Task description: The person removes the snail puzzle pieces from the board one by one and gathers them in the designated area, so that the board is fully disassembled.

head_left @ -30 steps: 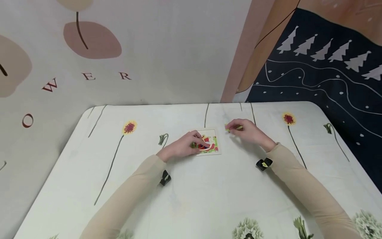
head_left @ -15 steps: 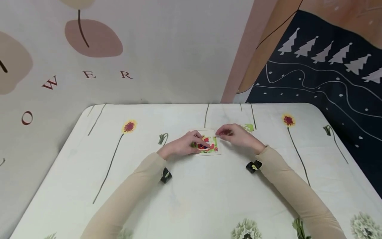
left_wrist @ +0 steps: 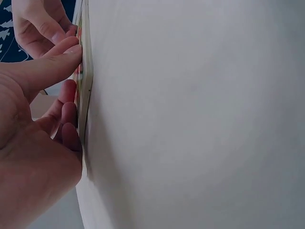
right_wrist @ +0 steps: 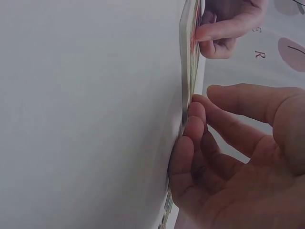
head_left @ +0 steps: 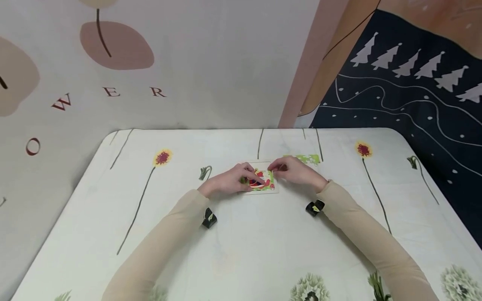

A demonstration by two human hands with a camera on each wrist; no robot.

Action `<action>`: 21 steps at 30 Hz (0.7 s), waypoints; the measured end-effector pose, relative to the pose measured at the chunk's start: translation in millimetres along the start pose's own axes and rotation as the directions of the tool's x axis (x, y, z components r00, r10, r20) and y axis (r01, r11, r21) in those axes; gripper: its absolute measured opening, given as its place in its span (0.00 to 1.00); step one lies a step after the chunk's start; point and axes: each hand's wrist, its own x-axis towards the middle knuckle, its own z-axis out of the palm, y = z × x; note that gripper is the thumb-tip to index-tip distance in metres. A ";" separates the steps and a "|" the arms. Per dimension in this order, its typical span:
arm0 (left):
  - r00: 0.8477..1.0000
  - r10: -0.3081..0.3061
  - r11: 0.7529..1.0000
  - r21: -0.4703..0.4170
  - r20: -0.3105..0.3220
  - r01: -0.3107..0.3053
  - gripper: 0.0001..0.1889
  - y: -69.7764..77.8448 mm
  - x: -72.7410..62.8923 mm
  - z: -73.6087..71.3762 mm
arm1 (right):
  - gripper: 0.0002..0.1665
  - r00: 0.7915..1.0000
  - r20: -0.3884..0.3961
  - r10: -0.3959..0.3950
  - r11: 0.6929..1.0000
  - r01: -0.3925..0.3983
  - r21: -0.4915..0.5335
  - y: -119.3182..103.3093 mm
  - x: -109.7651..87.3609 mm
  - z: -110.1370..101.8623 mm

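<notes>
A small jigsaw puzzle board (head_left: pixel 268 184) with a red and green picture and a pale border lies flat toward the far side of the table. Over its left part rests my left hand (head_left: pixel 235 179); in the left wrist view its thumb and fingertips touch the picture's surface. My right hand (head_left: pixel 295 170) is at the board's upper right edge. From the right wrist view, its index fingertip touches the board's edge, the thumb stands slightly apart, and the other fingers bend beneath. No piece shows between them. Green puzzle pieces (head_left: pixel 308 159) lie just behind the right hand, partly hidden.
A white cloth with printed flowers covers the table (head_left: pixel 248 242). Behind it hangs a pale printed backdrop (head_left: pixel 226 75), and a dark panel with white trees (head_left: pixel 399 96) stands at the right. A small black wrist camera (head_left: pixel 314 207) sits under the right wrist.
My right hand has moved left from the green pieces to the board's upper right edge, uncovering several of them. The left hand stays on the board.
</notes>
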 end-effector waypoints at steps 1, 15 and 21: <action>1.000 0.001 1.000 -0.006 0.000 -0.001 0.19 -0.2 -0.1 -0.3 | 0.16 1.000 0.002 0.001 1.000 -0.001 0.000 -0.2 0.4 0.4; 1.000 -0.010 1.000 -0.021 -0.001 0.010 0.19 -2.0 0.7 0.7 | 0.13 1.000 -0.004 -0.029 0.998 0.029 0.056 -0.2 1.0 2.9; 1.000 0.012 1.000 -0.002 -0.001 -0.012 0.19 -3.3 2.5 0.4 | 0.12 0.998 -0.044 -0.053 0.995 0.056 0.083 2.1 0.3 2.6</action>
